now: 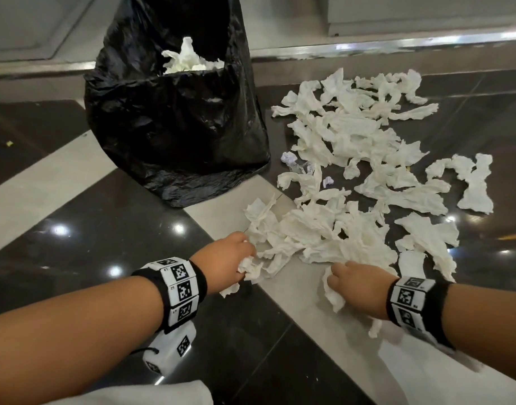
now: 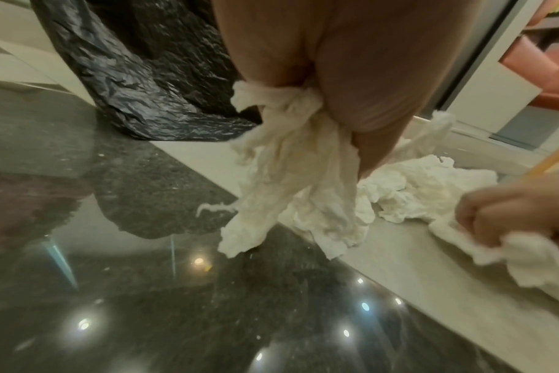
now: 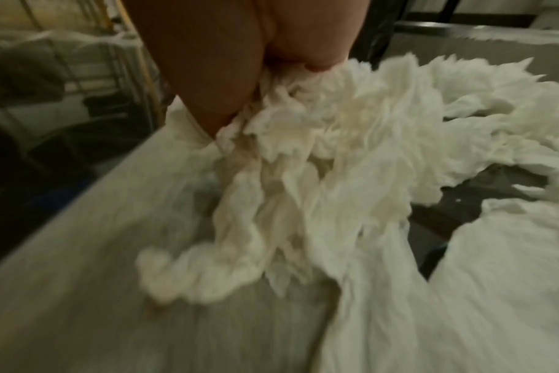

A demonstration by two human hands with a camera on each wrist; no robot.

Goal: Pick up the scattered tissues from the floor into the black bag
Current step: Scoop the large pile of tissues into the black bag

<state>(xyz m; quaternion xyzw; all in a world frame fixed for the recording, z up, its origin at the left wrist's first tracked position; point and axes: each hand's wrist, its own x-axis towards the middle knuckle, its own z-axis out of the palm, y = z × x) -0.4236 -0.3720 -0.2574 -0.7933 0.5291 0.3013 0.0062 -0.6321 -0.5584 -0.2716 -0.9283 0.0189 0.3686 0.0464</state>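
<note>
Several crumpled white tissues (image 1: 356, 159) lie spread over the floor to the right of the black bag (image 1: 175, 118), which stands open with tissues (image 1: 189, 58) inside. My left hand (image 1: 236, 258) grips a bunch of tissues (image 2: 291, 161) at the near left edge of the pile. My right hand (image 1: 356, 285) grips another bunch of tissues (image 3: 291, 176) at the pile's near edge, with a strip (image 1: 332, 293) hanging below it. In the left wrist view my right hand (image 2: 521, 214) shows curled on tissue.
The floor has glossy black tiles (image 1: 104, 229) crossed by pale stone strips (image 1: 309, 331). A metal threshold (image 1: 367, 48) runs along the back behind the pile. Small crumpled bluish paper bits (image 1: 291, 159) lie by the bag's foot. A white cloth (image 1: 151, 396) shows at the bottom edge.
</note>
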